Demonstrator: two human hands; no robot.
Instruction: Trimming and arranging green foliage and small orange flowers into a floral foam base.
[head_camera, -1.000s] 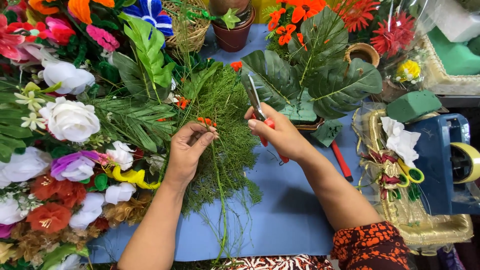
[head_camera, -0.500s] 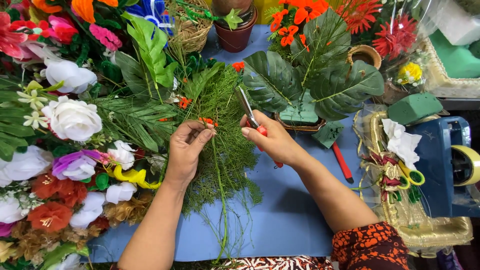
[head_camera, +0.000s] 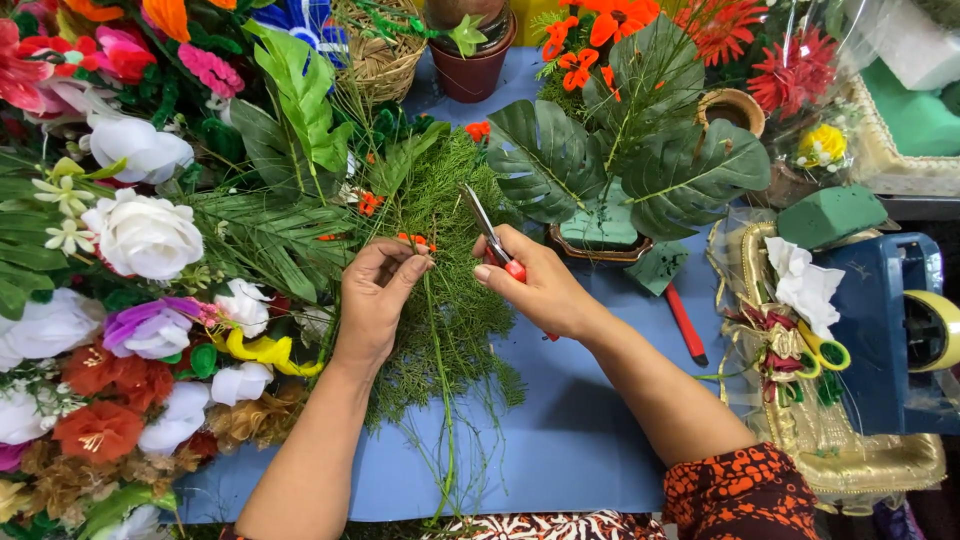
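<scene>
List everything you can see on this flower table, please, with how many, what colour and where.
feathery fern sprays: a bunch, green, centre of the blue table cover
small blossom: one, orange, at the left fingertips
cutters: one pair, red handles, in the right hand
white roses: several, left side
large split leaves: several, dark green, standing in a foam block, upper centre
plant pot: one, brown, top centre
woven basket: one, tan, top
foam brick: one, green, right
tape dispenser: one, blue, far right
red pen-like stick: one, right of the forearm
left hand: pinching the blossom on the fern
right hand: gripping the cutters
</scene>
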